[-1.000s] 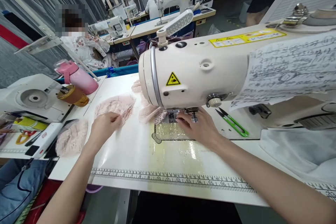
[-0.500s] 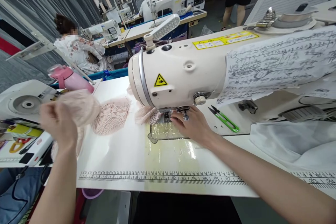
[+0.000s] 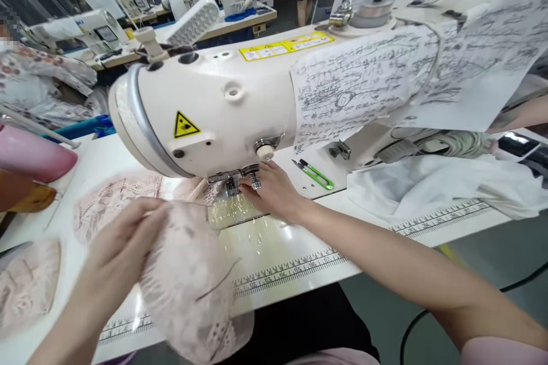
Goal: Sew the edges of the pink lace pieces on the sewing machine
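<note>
My left hand (image 3: 128,239) is closed on the top edge of a pale pink lace bra cup (image 3: 184,279), which hangs over the table's front edge. A dark line of thread crosses the lace. My right hand (image 3: 274,191) rests on the bed of the sewing machine (image 3: 214,108), beside the presser foot (image 3: 232,185). Its thumb and fingers draw together there, their tips partly hidden by the foot and machine head. Another pink lace piece (image 3: 194,189) lies just left of the foot. More lace cups lie on the table: one behind my left hand (image 3: 115,197), one at far left (image 3: 32,285).
Green thread snips (image 3: 315,175) lie right of my right hand. White cloth (image 3: 411,188) is bunched further right. A pink bottle (image 3: 34,151) stands at the left. Handwritten paper (image 3: 359,80) covers the machine arm. A ruler strip (image 3: 295,268) runs along the front edge.
My left hand has brought the bra cup from the left towards the table's front, lower and nearer the machine. My right hand stays by the presser foot. The view has turned right.
</note>
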The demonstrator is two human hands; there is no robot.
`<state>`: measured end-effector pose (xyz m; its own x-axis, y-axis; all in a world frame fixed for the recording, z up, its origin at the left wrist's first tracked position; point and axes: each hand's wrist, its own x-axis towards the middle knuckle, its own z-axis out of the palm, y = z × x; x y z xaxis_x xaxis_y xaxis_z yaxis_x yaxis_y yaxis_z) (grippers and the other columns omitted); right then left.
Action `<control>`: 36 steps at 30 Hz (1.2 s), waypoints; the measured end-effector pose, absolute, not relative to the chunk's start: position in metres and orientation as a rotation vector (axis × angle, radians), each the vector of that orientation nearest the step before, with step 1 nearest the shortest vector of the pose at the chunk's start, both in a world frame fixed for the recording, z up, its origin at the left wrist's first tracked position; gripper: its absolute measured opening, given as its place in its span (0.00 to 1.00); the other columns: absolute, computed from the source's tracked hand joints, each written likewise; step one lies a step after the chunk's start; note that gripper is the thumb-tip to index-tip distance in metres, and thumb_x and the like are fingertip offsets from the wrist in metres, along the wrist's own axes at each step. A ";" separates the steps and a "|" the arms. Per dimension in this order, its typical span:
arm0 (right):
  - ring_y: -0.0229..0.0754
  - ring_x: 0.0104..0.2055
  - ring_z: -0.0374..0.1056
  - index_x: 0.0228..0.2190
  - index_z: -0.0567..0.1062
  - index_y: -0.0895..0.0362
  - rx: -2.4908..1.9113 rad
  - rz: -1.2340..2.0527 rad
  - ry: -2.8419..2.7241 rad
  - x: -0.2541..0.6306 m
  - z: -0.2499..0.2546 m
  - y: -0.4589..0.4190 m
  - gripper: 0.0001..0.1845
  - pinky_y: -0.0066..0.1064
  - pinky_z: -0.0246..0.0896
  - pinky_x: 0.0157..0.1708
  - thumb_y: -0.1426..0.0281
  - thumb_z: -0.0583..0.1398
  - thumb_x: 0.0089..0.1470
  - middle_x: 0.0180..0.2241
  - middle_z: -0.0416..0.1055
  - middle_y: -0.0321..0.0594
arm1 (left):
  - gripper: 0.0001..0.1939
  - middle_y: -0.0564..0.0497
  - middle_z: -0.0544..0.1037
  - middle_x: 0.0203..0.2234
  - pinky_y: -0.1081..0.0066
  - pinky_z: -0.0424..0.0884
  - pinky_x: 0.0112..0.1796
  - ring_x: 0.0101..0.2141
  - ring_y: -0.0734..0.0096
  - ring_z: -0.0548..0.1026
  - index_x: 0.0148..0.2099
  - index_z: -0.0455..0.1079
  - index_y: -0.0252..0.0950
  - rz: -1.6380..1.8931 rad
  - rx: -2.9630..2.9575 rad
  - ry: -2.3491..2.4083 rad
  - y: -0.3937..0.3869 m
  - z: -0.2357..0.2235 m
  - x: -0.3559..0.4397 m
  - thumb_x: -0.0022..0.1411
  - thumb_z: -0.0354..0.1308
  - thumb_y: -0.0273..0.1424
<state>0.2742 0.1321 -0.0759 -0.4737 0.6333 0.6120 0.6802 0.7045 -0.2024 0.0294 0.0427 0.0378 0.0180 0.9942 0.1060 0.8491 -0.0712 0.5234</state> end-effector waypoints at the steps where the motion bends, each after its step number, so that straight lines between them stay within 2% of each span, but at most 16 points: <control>1: 0.41 0.36 0.66 0.32 0.77 0.57 -0.998 -0.094 -2.228 0.274 -0.076 0.132 0.09 0.35 0.57 0.45 0.75 0.56 0.58 0.32 0.74 0.39 | 0.19 0.55 0.75 0.29 0.74 0.68 0.28 0.31 0.70 0.73 0.43 0.68 0.38 0.563 1.980 1.809 0.052 0.028 0.038 0.66 0.47 0.47; 3: 0.41 0.36 0.66 0.33 0.76 0.57 -1.007 -0.087 -2.225 0.274 -0.078 0.133 0.10 0.35 0.57 0.45 0.75 0.54 0.58 0.32 0.74 0.39 | 0.20 0.53 0.77 0.28 0.73 0.67 0.26 0.27 0.69 0.73 0.43 0.69 0.38 0.331 2.037 1.818 0.065 0.011 0.050 0.68 0.44 0.46; 5: 0.42 0.36 0.66 0.34 0.76 0.58 -1.015 -0.074 -2.212 0.274 -0.079 0.134 0.11 0.35 0.57 0.45 0.75 0.53 0.59 0.32 0.73 0.40 | 0.19 0.49 0.78 0.31 0.70 0.68 0.25 0.27 0.65 0.75 0.44 0.70 0.36 0.262 2.307 1.960 0.071 -0.001 0.057 0.69 0.43 0.43; 8: 0.41 0.36 0.66 0.34 0.75 0.58 -0.938 -0.116 -2.179 0.274 -0.079 0.134 0.13 0.35 0.57 0.44 0.77 0.51 0.57 0.32 0.73 0.39 | 0.17 0.44 0.79 0.39 0.64 0.74 0.34 0.38 0.59 0.77 0.46 0.72 0.32 0.406 2.862 1.770 0.065 -0.015 0.066 0.70 0.46 0.37; 11: 0.38 0.34 0.65 0.33 0.75 0.55 -0.776 -0.252 -2.111 0.274 -0.073 0.129 0.14 0.31 0.57 0.42 0.79 0.51 0.55 0.30 0.73 0.35 | 0.17 0.40 0.78 0.46 0.61 0.76 0.42 0.46 0.57 0.76 0.52 0.70 0.28 0.452 3.107 1.424 0.059 -0.029 0.077 0.69 0.47 0.33; 13: 0.36 0.32 0.64 0.32 0.75 0.55 -0.699 -0.325 -2.108 0.274 -0.068 0.124 0.13 0.30 0.57 0.40 0.80 0.52 0.55 0.29 0.74 0.33 | 0.18 0.38 0.76 0.50 0.60 0.77 0.44 0.50 0.55 0.75 0.54 0.68 0.25 0.416 3.154 1.368 0.059 -0.038 0.083 0.69 0.48 0.32; 17: 0.35 0.31 0.65 0.32 0.76 0.55 -0.629 -0.364 -2.190 0.273 -0.063 0.120 0.13 0.29 0.58 0.38 0.80 0.54 0.54 0.33 0.76 0.30 | 0.17 0.37 0.73 0.53 0.58 0.75 0.49 0.55 0.51 0.70 0.53 0.69 0.23 0.353 3.153 1.276 0.066 -0.051 0.086 0.69 0.47 0.28; 23: 0.39 0.34 0.68 0.35 0.77 0.54 -0.841 -0.351 -2.291 0.272 -0.077 0.128 0.13 0.33 0.58 0.40 0.79 0.55 0.56 0.30 0.76 0.35 | 0.21 0.35 0.72 0.54 0.55 0.76 0.48 0.57 0.49 0.68 0.58 0.65 0.25 0.451 3.116 1.358 0.072 -0.061 0.079 0.69 0.49 0.32; 29: 0.40 0.35 0.70 0.38 0.77 0.54 -0.833 -0.363 -2.285 0.273 -0.084 0.130 0.12 0.33 0.60 0.38 0.77 0.55 0.57 0.30 0.77 0.37 | 0.20 0.36 0.72 0.54 0.53 0.74 0.50 0.58 0.48 0.67 0.59 0.66 0.26 0.449 3.072 1.337 0.078 -0.066 0.072 0.69 0.48 0.32; 36: 0.42 0.38 0.71 0.40 0.77 0.53 -0.965 -0.210 -2.449 0.274 -0.084 0.127 0.14 0.38 0.61 0.44 0.76 0.54 0.57 0.32 0.77 0.38 | 0.21 0.35 0.72 0.54 0.52 0.73 0.51 0.57 0.49 0.68 0.58 0.66 0.26 0.527 3.013 1.348 0.084 -0.067 0.070 0.70 0.48 0.33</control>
